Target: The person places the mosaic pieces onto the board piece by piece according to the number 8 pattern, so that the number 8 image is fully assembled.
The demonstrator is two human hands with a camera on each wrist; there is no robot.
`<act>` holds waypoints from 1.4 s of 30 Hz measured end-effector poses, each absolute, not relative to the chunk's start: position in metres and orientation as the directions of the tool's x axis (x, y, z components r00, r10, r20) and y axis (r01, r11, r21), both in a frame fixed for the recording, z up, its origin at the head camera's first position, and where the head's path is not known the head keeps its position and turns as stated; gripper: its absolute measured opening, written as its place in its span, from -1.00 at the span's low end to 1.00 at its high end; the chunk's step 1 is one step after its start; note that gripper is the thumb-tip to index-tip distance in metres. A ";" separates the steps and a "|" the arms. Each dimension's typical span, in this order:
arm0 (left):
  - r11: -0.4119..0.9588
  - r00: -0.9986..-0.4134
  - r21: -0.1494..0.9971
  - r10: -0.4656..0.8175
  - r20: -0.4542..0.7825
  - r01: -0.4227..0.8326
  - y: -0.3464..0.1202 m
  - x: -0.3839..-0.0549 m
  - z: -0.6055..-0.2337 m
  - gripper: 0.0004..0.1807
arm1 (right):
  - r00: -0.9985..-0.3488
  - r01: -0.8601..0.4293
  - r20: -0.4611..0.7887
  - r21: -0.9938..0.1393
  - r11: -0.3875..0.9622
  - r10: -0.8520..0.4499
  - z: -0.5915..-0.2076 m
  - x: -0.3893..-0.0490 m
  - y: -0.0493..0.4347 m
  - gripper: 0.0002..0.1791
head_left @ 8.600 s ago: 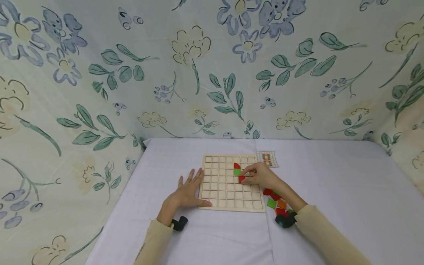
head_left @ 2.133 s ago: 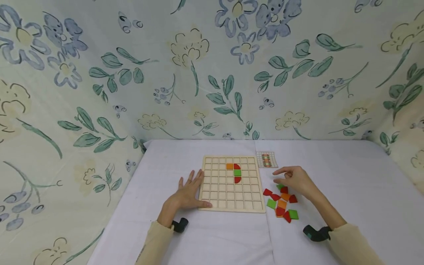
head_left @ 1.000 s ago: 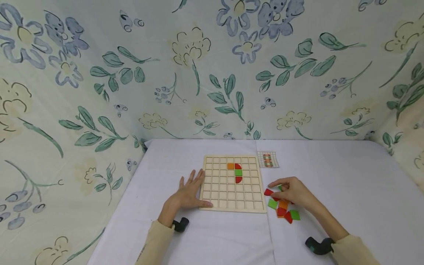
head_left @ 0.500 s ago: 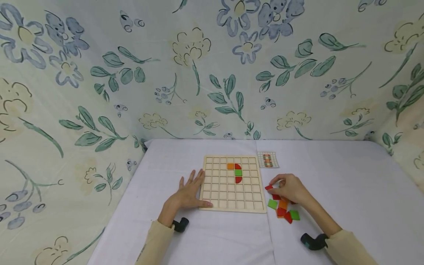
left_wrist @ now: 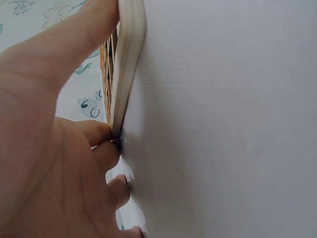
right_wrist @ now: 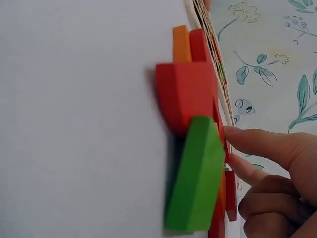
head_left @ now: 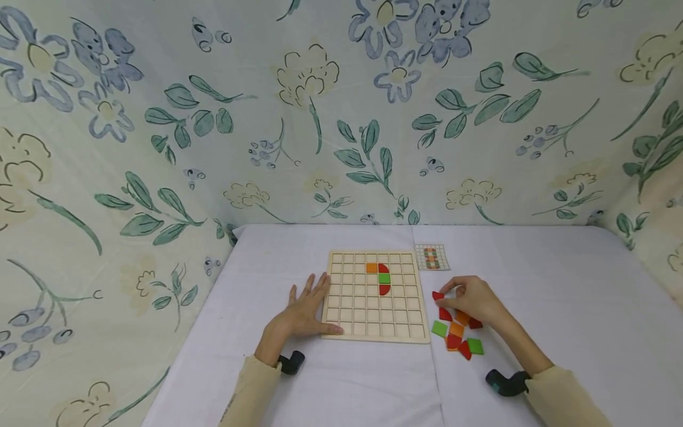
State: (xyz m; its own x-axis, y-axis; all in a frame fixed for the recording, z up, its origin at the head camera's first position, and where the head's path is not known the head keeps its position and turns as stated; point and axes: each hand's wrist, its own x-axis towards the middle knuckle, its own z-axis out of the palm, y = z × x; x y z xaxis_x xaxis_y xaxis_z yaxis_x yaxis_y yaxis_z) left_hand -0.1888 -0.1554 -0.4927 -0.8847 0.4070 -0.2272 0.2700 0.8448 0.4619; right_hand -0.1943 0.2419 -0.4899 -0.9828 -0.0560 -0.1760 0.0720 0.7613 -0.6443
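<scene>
A wooden grid board [head_left: 341, 299] lies on the cloth. My left hand [head_left: 301, 311] rests spread along its left edge, thumb on the front-left corner; in the left wrist view my left hand [left_wrist: 59, 148] touches the board's edge [left_wrist: 129, 64]. Four cells bear tiles: an orange square [head_left: 372, 268], a red quarter-circle [head_left: 383, 268], a green square [head_left: 384, 278] and another red quarter-circle [head_left: 384, 289]. Right of the board, my right hand [head_left: 474, 298] pinches a red quarter-circle tile [head_left: 437, 295] between thumb and index finger, at the far side of the loose pile.
Loose tiles lie beside the board, among them a green square [head_left: 440, 328], an orange square [head_left: 456, 329] and another green square [head_left: 475, 346]. A pattern card [head_left: 433, 257] lies off the board's far-right corner. Floral cloth [head_left: 341, 118] hangs behind the table.
Since the oldest frame, a red quarter-circle and an orange square have come onto the board. My right hand moved to the pile and took a red tile, shifting it slightly away. The left hand stayed.
</scene>
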 end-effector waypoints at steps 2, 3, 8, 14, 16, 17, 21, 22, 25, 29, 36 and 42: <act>0.846 -0.885 0.461 0.405 -0.228 0.269 -0.156 -0.189 -0.492 0.39 | -0.988 0.062 -0.151 -0.619 0.783 -0.042 -0.489 -0.195 0.240 -0.61; 0.845 -0.886 0.463 0.405 -0.225 0.269 -0.156 -0.189 -0.492 0.39 | -0.989 0.058 -0.142 -0.608 0.791 -0.036 -0.489 -0.195 0.239 -0.59; 0.840 -0.883 0.469 0.412 -0.223 0.273 -0.156 -0.190 -0.494 0.40 | -0.980 0.060 -0.185 -0.632 0.772 -0.075 -0.484 -0.197 0.243 -0.59; 0.848 -0.886 0.459 0.403 -0.229 0.267 -0.155 -0.189 -0.494 0.40 | -0.932 0.024 -0.266 -0.723 0.691 -0.246 -0.480 -0.204 0.257 -0.58; 0.848 -0.885 0.458 0.404 -0.232 0.267 -0.155 -0.189 -0.493 0.40 | -0.926 0.020 -0.273 -0.723 0.691 -0.259 -0.480 -0.206 0.259 -0.63; 0.847 -0.885 0.458 0.405 -0.230 0.269 -0.155 -0.188 -0.492 0.40 | -0.927 0.017 -0.271 -0.721 0.693 -0.259 -0.481 -0.207 0.260 -0.66; 0.847 -0.883 0.458 0.407 -0.232 0.270 -0.156 -0.189 -0.492 0.39 | -0.933 -0.008 -0.250 -0.708 0.706 -0.261 -0.484 -0.209 0.262 -0.67; 0.848 -0.883 0.458 0.406 -0.234 0.268 -0.156 -0.189 -0.492 0.39 | -0.934 -0.017 -0.241 -0.707 0.707 -0.263 -0.485 -0.210 0.262 -0.68; 0.848 -0.884 0.457 0.405 -0.232 0.269 -0.156 -0.190 -0.493 0.39 | -0.939 -0.040 -0.218 -0.701 0.712 -0.266 -0.486 -0.211 0.263 -0.69; 0.850 -0.884 0.453 0.405 -0.234 0.269 -0.156 -0.191 -0.494 0.40 | -0.950 -0.055 -0.189 -0.680 0.731 -0.248 -0.487 -0.210 0.262 -0.73; 0.850 -0.884 0.452 0.405 -0.233 0.271 -0.156 -0.191 -0.494 0.40 | -0.966 -0.056 -0.152 -0.664 0.745 -0.208 -0.487 -0.206 0.257 -0.67; 0.847 -0.883 0.457 0.408 -0.232 0.271 -0.156 -0.190 -0.494 0.40 | -0.972 -0.033 -0.152 -0.674 0.738 -0.182 -0.491 -0.205 0.257 -0.67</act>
